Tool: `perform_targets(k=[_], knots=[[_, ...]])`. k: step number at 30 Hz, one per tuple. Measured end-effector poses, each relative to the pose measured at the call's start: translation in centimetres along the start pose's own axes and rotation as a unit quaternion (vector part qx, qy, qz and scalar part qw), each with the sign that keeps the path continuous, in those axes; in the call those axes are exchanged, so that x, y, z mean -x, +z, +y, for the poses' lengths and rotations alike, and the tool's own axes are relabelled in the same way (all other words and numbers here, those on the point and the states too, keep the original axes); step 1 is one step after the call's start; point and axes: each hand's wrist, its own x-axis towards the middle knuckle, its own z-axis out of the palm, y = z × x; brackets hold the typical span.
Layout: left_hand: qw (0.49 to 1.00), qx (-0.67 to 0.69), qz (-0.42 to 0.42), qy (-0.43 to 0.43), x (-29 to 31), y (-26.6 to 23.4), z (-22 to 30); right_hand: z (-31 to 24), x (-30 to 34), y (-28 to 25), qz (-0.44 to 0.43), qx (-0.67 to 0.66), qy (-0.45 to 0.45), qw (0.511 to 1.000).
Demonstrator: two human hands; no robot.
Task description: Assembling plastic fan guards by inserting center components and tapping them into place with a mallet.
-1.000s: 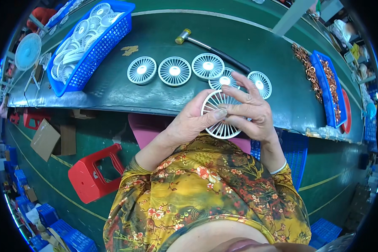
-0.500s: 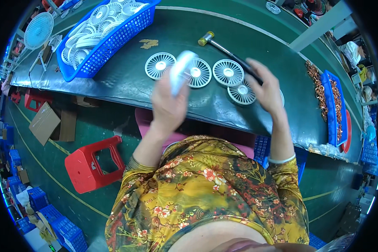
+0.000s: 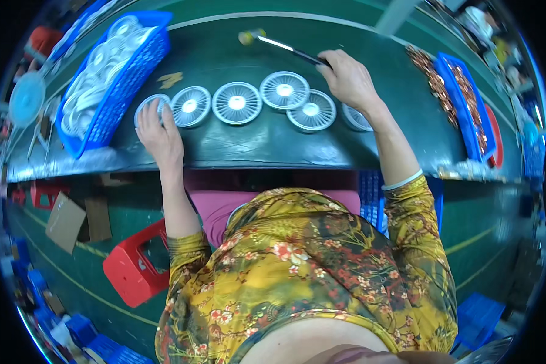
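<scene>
My left hand (image 3: pixel 160 133) is at the left end of a row of round white slatted covers on the green table. Its fingers and thumb grip the leftmost cover (image 3: pixel 153 102), partly hiding it. My right hand (image 3: pixel 349 79) is closed around the handle end of a hammer (image 3: pixel 291 50) with a yellowish head, lying beyond the row. Between my hands are a second cover (image 3: pixel 191 106), a third (image 3: pixel 236 103), and one cover (image 3: pixel 284 89) overlapping another (image 3: pixel 311 111). Under my right wrist, a further cover (image 3: pixel 356 118) is partly hidden.
A blue basket (image 3: pixel 158 51) heaped with similar white covers stands at the left. On the right, copper-coloured rings (image 3: pixel 434 85) lie beside a blue tray (image 3: pixel 490 148) holding more. A red stool (image 3: pixel 130 270) stands on the floor, left of the table's near edge.
My left hand has carried a white cover leftward and down to the row's left end. My right hand has moved farther over the table, swinging the hammer's handle end away from me. The view has shifted.
</scene>
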Motion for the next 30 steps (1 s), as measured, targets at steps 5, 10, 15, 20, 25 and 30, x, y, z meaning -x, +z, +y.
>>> perform_targets(k=[5,10,15,20,25,30], knots=[[0.972,0.213,-0.068,0.075,1.1,0.7,10.9,-1.0,8.0,-7.4,0.167,-0.244,0.105,0.949],[0.902,0.252,-0.264,0.233,2.1,5.1,20.7,-1.4,18.8,-9.4,0.152,-0.410,0.301,0.847],[0.864,0.186,-0.386,0.263,2.3,9.7,26.3,-1.2,23.4,-10.4,0.120,-0.405,0.382,0.822],[0.832,0.229,-0.455,0.220,1.8,10.8,27.5,-1.8,23.7,-12.0,0.179,-0.404,0.298,0.846],[0.845,0.220,-0.439,0.213,1.8,11.1,27.4,1.1,23.8,-9.2,-0.059,-0.190,0.328,0.923],[0.845,0.228,-0.434,0.215,2.0,11.0,27.0,-1.1,22.3,-11.6,0.074,-0.308,0.325,0.891]])
